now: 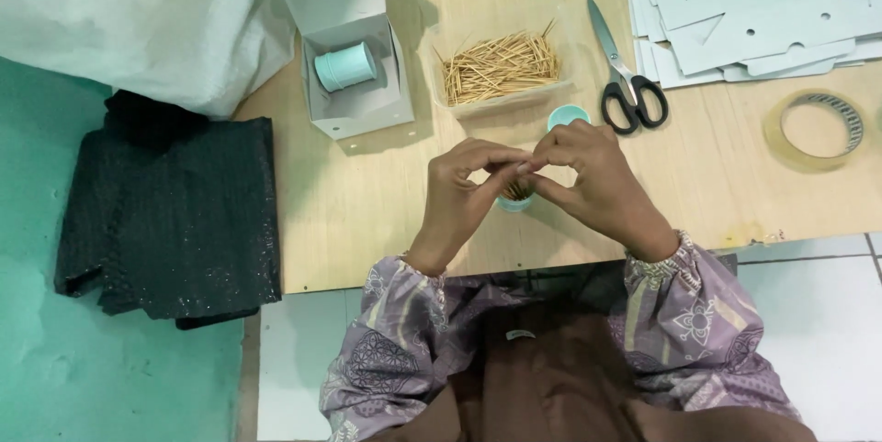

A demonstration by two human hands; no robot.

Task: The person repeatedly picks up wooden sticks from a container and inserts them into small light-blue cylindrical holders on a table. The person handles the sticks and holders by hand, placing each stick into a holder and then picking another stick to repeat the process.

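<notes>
**Toothpick pinched between both hands above small teal container**

Far left: black bubble-wrap sheet. On the worktop, an open grey box holding a teal cylinder. Left hand and right hand meet fingertip to fingertip, fingers closed on a toothpick, long axis roughly left-right. Directly below the fingers: teal container, both hands about equally near. Behind: toothpick tray, scissors, tape roll.
</notes>
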